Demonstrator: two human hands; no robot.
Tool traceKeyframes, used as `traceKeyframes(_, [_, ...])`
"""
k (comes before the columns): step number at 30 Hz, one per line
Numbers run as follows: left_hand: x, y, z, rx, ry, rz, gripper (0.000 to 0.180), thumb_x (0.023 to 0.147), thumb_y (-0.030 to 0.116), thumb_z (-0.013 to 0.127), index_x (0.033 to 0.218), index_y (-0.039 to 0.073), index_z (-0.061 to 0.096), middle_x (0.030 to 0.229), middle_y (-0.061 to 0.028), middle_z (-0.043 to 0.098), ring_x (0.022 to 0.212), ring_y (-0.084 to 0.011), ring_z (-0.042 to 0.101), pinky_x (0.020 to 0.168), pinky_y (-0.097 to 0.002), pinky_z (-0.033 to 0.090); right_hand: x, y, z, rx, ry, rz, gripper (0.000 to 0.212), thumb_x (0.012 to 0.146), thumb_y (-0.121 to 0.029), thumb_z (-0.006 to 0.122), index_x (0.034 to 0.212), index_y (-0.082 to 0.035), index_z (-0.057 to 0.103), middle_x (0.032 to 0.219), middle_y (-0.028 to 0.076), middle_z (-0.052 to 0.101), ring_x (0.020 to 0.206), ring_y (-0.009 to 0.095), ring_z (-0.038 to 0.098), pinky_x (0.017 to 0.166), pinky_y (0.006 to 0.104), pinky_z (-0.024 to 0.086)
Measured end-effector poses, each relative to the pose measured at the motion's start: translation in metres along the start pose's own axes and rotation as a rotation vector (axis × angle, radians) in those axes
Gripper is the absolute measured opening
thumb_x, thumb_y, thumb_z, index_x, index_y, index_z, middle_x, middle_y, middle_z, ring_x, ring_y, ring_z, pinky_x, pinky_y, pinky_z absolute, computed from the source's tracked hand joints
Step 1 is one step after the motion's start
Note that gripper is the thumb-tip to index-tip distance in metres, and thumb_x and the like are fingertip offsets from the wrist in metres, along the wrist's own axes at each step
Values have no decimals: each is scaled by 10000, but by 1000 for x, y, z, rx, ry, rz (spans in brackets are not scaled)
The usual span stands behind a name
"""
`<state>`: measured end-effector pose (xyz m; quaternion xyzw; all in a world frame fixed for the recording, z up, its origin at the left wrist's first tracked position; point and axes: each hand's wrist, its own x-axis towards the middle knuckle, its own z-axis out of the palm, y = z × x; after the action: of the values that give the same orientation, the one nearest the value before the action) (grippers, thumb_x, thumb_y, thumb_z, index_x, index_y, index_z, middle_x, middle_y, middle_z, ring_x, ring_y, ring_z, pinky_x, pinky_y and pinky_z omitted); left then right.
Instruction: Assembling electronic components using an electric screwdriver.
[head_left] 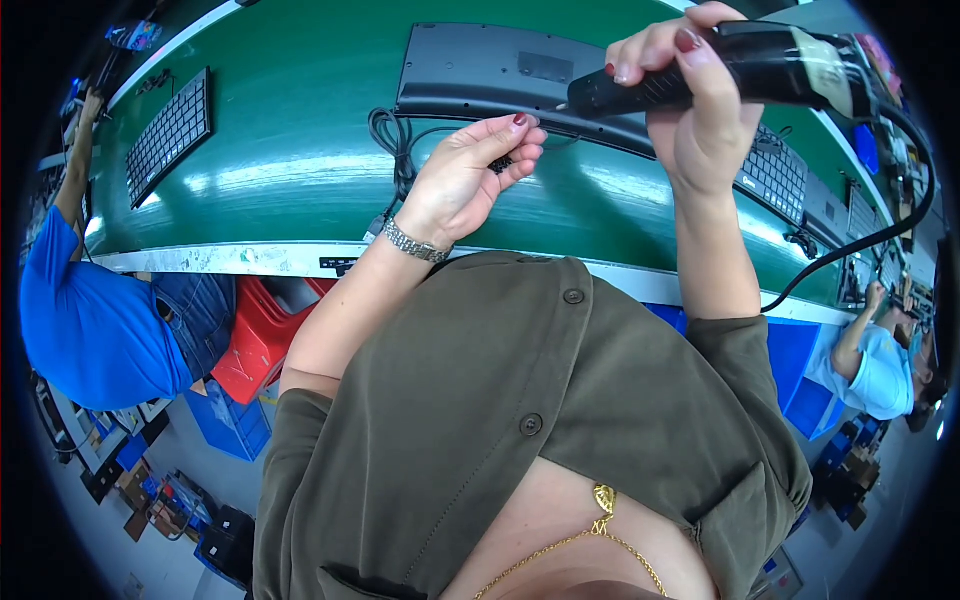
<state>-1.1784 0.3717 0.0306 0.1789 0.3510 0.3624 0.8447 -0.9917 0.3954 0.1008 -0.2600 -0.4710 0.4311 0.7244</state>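
In my right hand (715, 130) is a black electric screwdriver (650, 92), held almost level with its tip pointing left. My left hand (455, 180) is closed, with small black screws (503, 163) showing between its curled fingers. Its thumb and forefinger pinch together just left of the screwdriver's tip; whether a screw sits between them is too small to tell. Beneath both hands a dark keyboard (480, 65) lies face down, its screw-dotted back upward. Its coiled black cable (395, 140) rests beside my left hand.
The green bench (290, 110) has a pale front edge. A face-up keyboard (168, 135) lies at left, another (775, 175) at right. The screwdriver's cord (915, 215) loops down on the right. A person in blue (100, 320) sits left by a red stool (262, 340); another person (875, 365) sits far right.
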Motion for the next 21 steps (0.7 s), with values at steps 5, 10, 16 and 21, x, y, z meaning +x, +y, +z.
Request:
traceKeyframes(5, [1, 0, -6, -47, -92, -48, 204, 967, 107, 567, 1105, -34, 618, 959, -83, 655, 779, -93, 596, 731, -208, 526, -2, -6, 14, 158, -77, -11, 323, 864, 3, 530, 1163, -27, 410, 690, 122, 574, 544, 244, 566, 576, 344, 498])
traceKeyframes(10, [2, 3, -3, -39, -135, -68, 187, 955, 122, 597, 1060, -29, 629, 928, -101, 663, 767, -121, 608, 689, -217, 522, -4, -7, 17, 168, -40, 24, 301, 865, -1, 525, 1145, -33, 418, 663, 120, 564, 539, 241, 565, 577, 338, 498])
traceKeyframes(16, [2, 7, -4, -32, -154, -75, 186, 969, 110, 565, 1093, -20, 613, 937, -85, 654, 766, -101, 593, 713, -210, 520, -1, -10, 19, 165, -43, -5, 293, 862, -8, 518, 1137, -39, 421, 662, 119, 565, 534, 237, 562, 575, 332, 494])
traceKeyframes(21, [3, 6, -1, -41, -134, -54, 172, 951, 98, 595, 1066, -24, 635, 924, -103, 672, 747, -119, 610, 677, -215, 521, -2, -10, 19, 168, -39, -13, 301, 859, -13, 520, 1142, -39, 421, 664, 117, 565, 533, 239, 563, 569, 331, 489])
